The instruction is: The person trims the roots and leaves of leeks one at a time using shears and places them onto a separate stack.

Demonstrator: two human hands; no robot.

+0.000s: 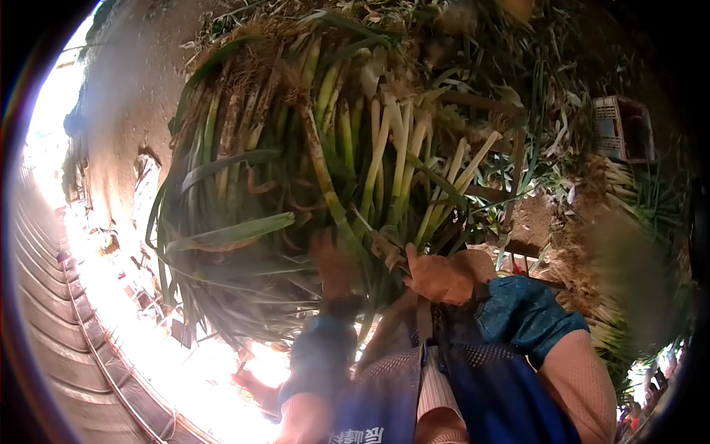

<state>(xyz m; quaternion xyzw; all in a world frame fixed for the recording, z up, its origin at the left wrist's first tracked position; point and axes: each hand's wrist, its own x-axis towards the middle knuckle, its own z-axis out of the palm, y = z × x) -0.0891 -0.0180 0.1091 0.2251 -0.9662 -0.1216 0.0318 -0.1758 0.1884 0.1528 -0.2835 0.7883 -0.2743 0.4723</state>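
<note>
Bare brown soil (133, 96) fills the upper left of the fisheye view, with blown-out sunlight along the lower left edge and a litter of cut green leaves and stalks across the top and right; a large bundle of green onions (310, 170) is held up in the middle of the view, its pale stalks and rooty ends pointing up and away, its long dark leaves drooping down and to the left; the left hand (336, 266) is seen blurred against the lower part of the bundle, touching the stalks, though whether it is clenched round them cannot be told; the right hand (444, 275), in an orange-brown glove, is closed on the lower right of the bundle where the stalks are gathered; blue sleeve covers (525, 311) are worn over both forearms; a pale slatted crate (621, 127) is seen at the upper right edge, near more heaped green onions (614, 325) lying on the ground along the right side, well apart from the held bundle.
</note>
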